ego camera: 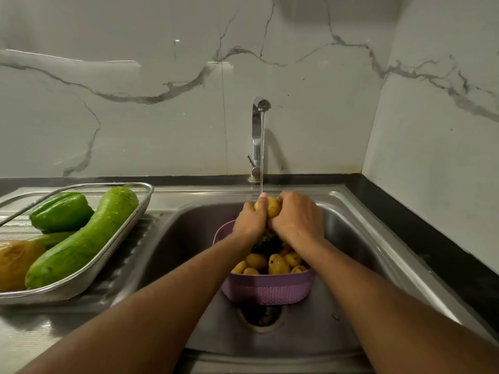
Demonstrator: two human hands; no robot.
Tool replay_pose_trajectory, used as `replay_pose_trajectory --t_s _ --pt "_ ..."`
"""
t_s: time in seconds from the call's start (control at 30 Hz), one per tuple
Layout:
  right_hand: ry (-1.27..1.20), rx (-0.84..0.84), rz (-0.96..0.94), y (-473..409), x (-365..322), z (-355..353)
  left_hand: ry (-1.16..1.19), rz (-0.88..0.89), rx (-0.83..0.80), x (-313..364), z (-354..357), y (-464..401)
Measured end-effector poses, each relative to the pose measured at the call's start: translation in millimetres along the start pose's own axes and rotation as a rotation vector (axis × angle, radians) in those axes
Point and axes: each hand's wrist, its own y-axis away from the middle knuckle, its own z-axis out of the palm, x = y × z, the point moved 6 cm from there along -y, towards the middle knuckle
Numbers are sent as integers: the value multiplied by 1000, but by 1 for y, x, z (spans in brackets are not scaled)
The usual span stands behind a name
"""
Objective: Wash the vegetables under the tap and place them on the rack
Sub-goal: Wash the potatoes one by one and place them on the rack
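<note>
A small yellow potato (pixel 272 206) is held under the running tap (pixel 259 125), gripped between my left hand (pixel 249 221) and my right hand (pixel 295 218). Water falls onto it. Below the hands a purple basket (pixel 267 291) stands in the sink (pixel 351 238), holding several more potatoes (pixel 278 264) and something dark green, partly hidden by my wrists. On the left drainboard a metal mesh rack (pixel 89 276) holds a wet long green gourd (pixel 89 236), a green bell pepper (pixel 60 215) and a large brownish potato (pixel 16 263).
The sink drain (pixel 260 315) lies just in front of the basket. A black counter strip (pixel 432 247) runs along the right side below the marble wall. The ribbed drainboard (pixel 35 336) continues in front of the rack.
</note>
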Motion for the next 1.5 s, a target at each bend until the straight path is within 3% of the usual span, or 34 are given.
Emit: replay_pose_trajectory --t_s 0.13,0.2,0.3,0.33,0.47,0.63,0.77,0.87,0.93,1.03,1.13,1.23,1.33,1.5 --pt "29 35 -16 3 -10 -4 -60 168 72 12 2 5" --pt "-23 -41 -48 5 -14 -1 53 29 -63 3 8 -4" --pt "-169 -276 -78 10 -18 13 390 -326 -381 -17 13 -1" --pt "-237 -329 -73 11 -19 18 415 -373 -401 -22 9 0" --pt "-478 -314 -44 10 -15 26 372 -354 -261 -19 2 -2" --pt "-401 -201 -97 4 -21 30 562 -251 -132 -9 4 -5" --pt "-522 -130 -4 -2 -15 29 535 -125 -147 4 3 2" --pt "-656 -114 137 -4 -10 29 347 57 -141 15 7 12" --pt "-829 -146 367 -6 1 39 186 195 -147 21 11 18" --pt "-1135 -321 768 3 15 58 25 329 -210 22 15 25" --pt "-1316 -388 916 13 20 56 -111 406 -291 15 15 24" --pt "-1276 -387 860 17 16 56 -124 394 -325 6 14 20" --pt "-1150 -384 666 20 0 49 72 303 -209 14 7 21" --pt "-943 -392 367 20 -23 46 386 -80 -19 8 -6 9"
